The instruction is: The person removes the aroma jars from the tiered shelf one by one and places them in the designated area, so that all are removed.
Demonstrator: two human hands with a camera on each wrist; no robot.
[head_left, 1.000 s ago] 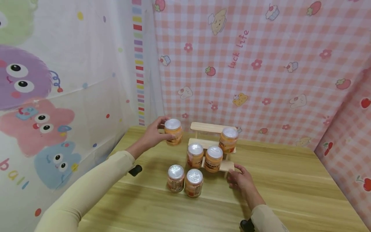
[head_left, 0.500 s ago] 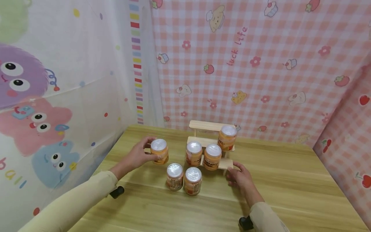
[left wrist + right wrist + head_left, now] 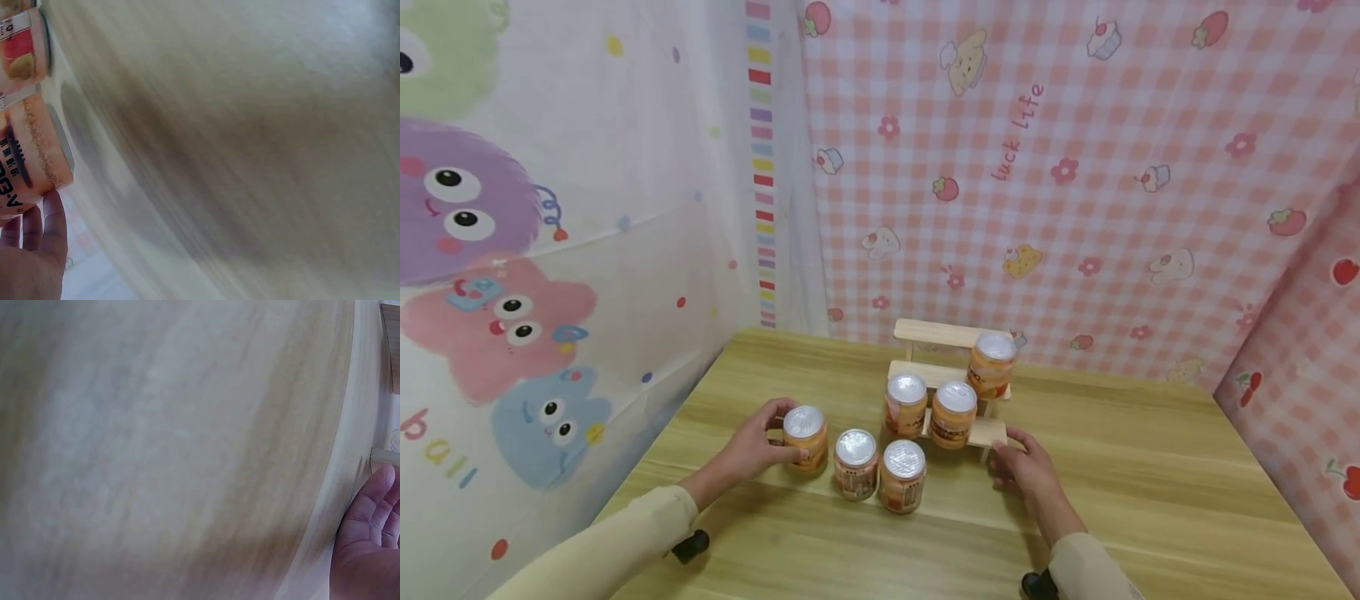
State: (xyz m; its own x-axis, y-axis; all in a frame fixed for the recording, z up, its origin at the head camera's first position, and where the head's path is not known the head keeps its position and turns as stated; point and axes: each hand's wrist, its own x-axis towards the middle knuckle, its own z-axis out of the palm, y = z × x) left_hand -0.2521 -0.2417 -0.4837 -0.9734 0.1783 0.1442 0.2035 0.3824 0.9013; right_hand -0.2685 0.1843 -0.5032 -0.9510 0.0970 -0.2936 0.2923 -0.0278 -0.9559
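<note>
My left hand point(image 3: 758, 446) grips an orange-labelled can point(image 3: 805, 442) with a silvery lid, thumb in front and fingers behind. The can is upright, just left of two similar cans, a left one point(image 3: 855, 467) and a right one point(image 3: 902, 477), standing on the table. In the left wrist view, fingers point(image 3: 55, 228) lie against the held can point(image 3: 31, 156); whether its base touches the table I cannot tell. My right hand point(image 3: 1026, 471) holds the right end of a small stepped wooden stand point(image 3: 987, 432). In the right wrist view the palm point(image 3: 365, 569) partly shows beside the stand's edge.
Two cans, one left point(image 3: 906, 407) and one right point(image 3: 952, 417), stand on the stand's lowest step. Another can point(image 3: 992, 367) is higher up at the right. Behind the wooden table point(image 3: 1120, 467) hangs a pink checked cloth point(image 3: 1075, 217); a white patterned cloth point(image 3: 647, 275) borders the left.
My left hand has brought its can from beside the stand's upper left toward me and down, alongside the two table cans. The right hand has stayed at the stand's end.
</note>
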